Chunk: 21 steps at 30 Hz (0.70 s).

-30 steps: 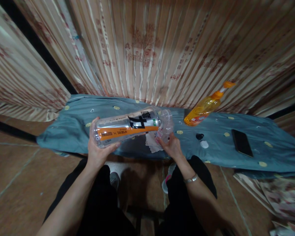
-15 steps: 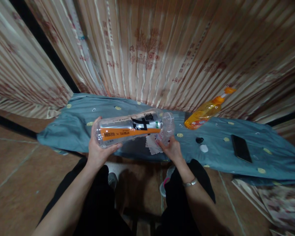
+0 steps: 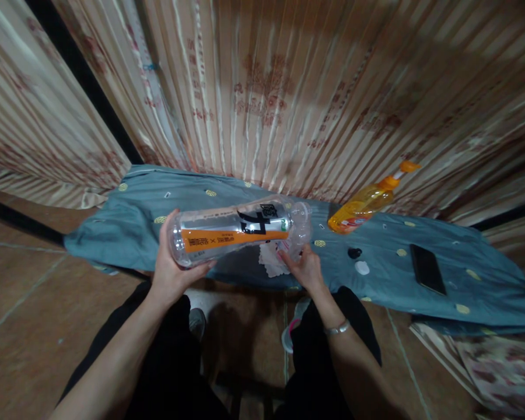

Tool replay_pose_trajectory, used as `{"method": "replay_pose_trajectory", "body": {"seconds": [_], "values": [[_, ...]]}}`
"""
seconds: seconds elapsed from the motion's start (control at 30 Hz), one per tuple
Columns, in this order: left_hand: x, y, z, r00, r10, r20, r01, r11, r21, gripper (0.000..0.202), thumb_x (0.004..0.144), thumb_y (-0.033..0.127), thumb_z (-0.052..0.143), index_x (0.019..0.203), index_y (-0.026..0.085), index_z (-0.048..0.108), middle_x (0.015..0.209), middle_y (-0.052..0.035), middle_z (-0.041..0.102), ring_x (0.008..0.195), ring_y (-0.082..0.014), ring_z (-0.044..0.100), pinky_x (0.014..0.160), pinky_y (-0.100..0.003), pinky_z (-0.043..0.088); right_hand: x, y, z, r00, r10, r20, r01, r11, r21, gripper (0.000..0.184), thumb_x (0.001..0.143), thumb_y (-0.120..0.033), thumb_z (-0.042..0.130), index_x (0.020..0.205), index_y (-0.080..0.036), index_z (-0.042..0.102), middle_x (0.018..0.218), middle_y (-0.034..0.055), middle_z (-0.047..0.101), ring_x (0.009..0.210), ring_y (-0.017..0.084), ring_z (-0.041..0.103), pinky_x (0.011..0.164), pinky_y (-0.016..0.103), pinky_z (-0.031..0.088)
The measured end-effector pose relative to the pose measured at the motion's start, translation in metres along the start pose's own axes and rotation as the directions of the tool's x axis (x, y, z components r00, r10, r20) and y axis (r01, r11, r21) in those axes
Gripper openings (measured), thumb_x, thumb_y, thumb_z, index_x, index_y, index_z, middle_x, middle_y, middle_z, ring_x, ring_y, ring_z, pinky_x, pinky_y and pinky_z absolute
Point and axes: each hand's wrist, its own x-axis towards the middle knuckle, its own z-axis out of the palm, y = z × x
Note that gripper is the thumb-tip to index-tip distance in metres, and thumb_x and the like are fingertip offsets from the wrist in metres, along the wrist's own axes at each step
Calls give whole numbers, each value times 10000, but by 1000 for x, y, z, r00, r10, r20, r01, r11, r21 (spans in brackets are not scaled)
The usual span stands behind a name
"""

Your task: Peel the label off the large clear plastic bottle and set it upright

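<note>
In the head view, the large bottle (image 3: 231,230) lies on its side in mid-air at the centre of the frame, its orange-and-silver label showing. The left hand (image 3: 170,277), left of centre, has its grip wrapped around the bottle's base. Just right of centre, the right hand (image 3: 307,269) pinches a small clear plastic container (image 3: 301,224) at the bottle's neck end; whether the two join is unclear. White paper (image 3: 271,261) shows below the neck. Toward the right on the cloth-covered table (image 3: 114,216) are a yellow pump bottle (image 3: 361,210), a small black object (image 3: 354,252), a white disc (image 3: 361,268) and a phone (image 3: 427,268).
</note>
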Motion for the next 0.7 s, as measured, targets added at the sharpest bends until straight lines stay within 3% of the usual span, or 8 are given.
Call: {"method": "replay_pose_trajectory", "body": {"seconds": [0.17,0.4,0.7], "values": [[-1,0,-1,999,-49,-5,49,999,6,1051,438,364,927,1361,194,453,1331,-159,589,1262,-389,582,1137,-588,419,0,2,1,1000,14,8,-14,1000,4,580,782,-627,643,1098,-143,600,923,157,768,847,317,756,714,379,578],[0,3,0,996,-81,-26,81,996,-27,823,441,393,924,1129,190,518,1149,-124,660,1124,-370,657,1010,-540,539,0,2,3,1000,-14,-16,14,1000,-7,569,793,-640,623,1085,-153,594,946,160,766,858,316,753,722,393,583],[-1,2,-1,995,-90,-34,88,994,-60,875,435,361,945,1189,197,532,1219,-114,634,1206,-370,616,1086,-557,483,-1,1,1,1000,-6,-3,6,1000,-29,531,803,-627,604,1048,-156,593,926,167,760,876,334,753,728,406,580]]}}
